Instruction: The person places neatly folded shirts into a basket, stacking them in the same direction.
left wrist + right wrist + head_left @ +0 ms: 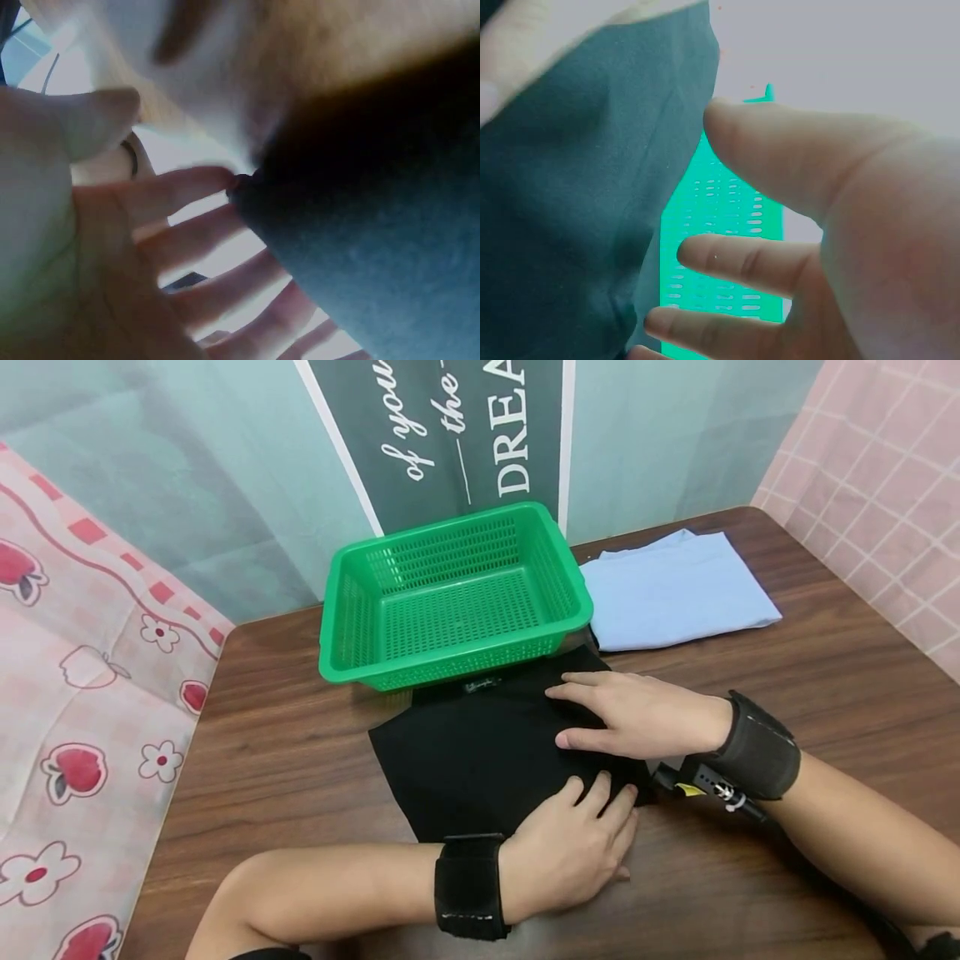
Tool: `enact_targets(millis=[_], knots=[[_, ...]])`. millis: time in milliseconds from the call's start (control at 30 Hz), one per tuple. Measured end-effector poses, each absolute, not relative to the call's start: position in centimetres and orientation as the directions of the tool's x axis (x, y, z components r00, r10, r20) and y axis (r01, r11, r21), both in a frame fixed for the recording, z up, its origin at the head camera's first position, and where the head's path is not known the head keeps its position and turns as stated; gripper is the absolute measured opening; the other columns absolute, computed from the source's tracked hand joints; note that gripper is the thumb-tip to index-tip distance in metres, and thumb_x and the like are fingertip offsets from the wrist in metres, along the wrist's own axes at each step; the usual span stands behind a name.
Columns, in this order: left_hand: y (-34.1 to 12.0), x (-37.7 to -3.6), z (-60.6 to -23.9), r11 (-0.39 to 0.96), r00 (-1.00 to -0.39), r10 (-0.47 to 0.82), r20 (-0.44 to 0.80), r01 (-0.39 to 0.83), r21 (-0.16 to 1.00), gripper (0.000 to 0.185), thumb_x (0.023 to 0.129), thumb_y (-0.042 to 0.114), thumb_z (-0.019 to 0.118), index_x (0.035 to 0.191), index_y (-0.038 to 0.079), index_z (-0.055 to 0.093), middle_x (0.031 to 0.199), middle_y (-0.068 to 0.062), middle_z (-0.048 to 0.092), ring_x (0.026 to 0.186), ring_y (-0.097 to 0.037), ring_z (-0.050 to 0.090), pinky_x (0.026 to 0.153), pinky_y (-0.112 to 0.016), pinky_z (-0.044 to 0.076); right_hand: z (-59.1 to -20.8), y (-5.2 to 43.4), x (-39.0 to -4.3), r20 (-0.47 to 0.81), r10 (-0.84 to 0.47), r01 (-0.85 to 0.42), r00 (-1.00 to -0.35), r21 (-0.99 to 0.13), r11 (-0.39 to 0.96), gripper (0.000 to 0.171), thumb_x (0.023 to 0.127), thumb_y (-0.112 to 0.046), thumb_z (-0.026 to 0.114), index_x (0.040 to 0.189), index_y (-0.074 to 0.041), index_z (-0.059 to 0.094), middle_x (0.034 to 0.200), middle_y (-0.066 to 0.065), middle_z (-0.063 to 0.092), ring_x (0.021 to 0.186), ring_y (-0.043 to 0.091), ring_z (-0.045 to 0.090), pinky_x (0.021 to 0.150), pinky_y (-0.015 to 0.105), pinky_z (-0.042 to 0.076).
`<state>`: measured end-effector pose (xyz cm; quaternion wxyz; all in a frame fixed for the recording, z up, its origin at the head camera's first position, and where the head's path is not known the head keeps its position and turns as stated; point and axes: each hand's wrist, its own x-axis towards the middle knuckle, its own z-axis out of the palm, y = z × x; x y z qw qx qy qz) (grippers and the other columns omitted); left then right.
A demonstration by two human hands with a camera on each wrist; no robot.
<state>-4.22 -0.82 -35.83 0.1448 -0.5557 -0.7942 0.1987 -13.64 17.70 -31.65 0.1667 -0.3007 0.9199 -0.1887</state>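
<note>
A black cloth (480, 752), possibly a folded garment with a small pale mark near its top, lies flat on the table before the green basket. My left hand (573, 843) is at the cloth's lower right edge, its fingers stretched out. In the left wrist view, the spread fingers (217, 232) reach the edge of the dark cloth (375, 225). Across the cloth's right side rests my right hand (637, 714), with fingers extended and thumb apart. The right wrist view shows its thumb (757, 142) beside the cloth (592, 172); nothing is gripped.
A green perforated basket (457, 664) stands at the back, close against the cloth's top edge. Right of it lies a folded light blue cloth (675, 593). The brown wooden table (285, 768) meets fabric-covered walls at the back and sides.
</note>
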Motion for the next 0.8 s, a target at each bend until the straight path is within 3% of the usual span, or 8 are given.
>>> enact_targets(millis=[67, 267, 633, 800], knots=[[-0.9, -4.2, -35.8, 0.285, -0.345, 0.937, -0.052, 0.845, -0.453, 0.059, 0.11, 0.062, 0.033, 0.148, 0.027, 0.061, 0.158, 0.002, 0.056, 0.142, -0.022, 0.056, 0.105, -0.034, 0.051, -31.7, 17.6, -13.7, -0.194, -0.619, -0.495, -0.761, -0.444, 0.747, 0.063, 0.105, -0.054, 0.059, 0.154, -0.015, 0.055, 0.16, 0.022, 0.049, 0.144, 0.045, 0.053, 0.111, 0.065, 0.047], [-1.0, -4.0, -35.6, 0.296, -0.366, 0.923, -0.115, 0.87, -0.394, 0.064, 0.109, 0.065, 0.031, 0.155, 0.027, 0.052, 0.164, -0.001, 0.049, 0.148, -0.025, 0.051, 0.109, -0.036, 0.053, -31.9, 17.3, -13.9, -0.203, -0.632, -0.51, -0.748, -0.434, 0.743, 0.063, 0.105, -0.052, 0.061, 0.153, -0.012, 0.056, 0.159, 0.024, 0.051, 0.145, 0.045, 0.052, 0.112, 0.065, 0.046], [-1.4, -3.8, -34.8, 0.281, -0.345, 0.91, -0.231, 0.922, -0.268, 0.05, 0.112, 0.053, 0.036, 0.157, 0.033, 0.048, 0.169, -0.002, 0.041, 0.156, -0.029, 0.04, 0.117, -0.04, 0.048, -32.1, 17.3, -13.8, -0.188, -0.622, -0.512, -0.76, -0.414, 0.752, 0.063, 0.104, -0.053, 0.061, 0.152, -0.012, 0.057, 0.159, 0.023, 0.051, 0.146, 0.045, 0.051, 0.113, 0.065, 0.046], [-3.3, -5.1, -33.8, 0.322, -0.346, 0.926, -0.152, 0.932, -0.164, 0.046, 0.111, 0.051, 0.043, 0.154, 0.038, 0.051, 0.17, 0.003, 0.039, 0.157, -0.025, 0.04, 0.116, -0.05, 0.048, -31.9, 17.6, -13.7, -0.159, -0.619, -0.523, -0.769, -0.4, 0.752, 0.063, 0.105, -0.053, 0.06, 0.152, -0.013, 0.057, 0.16, 0.022, 0.05, 0.147, 0.044, 0.05, 0.113, 0.065, 0.045]])
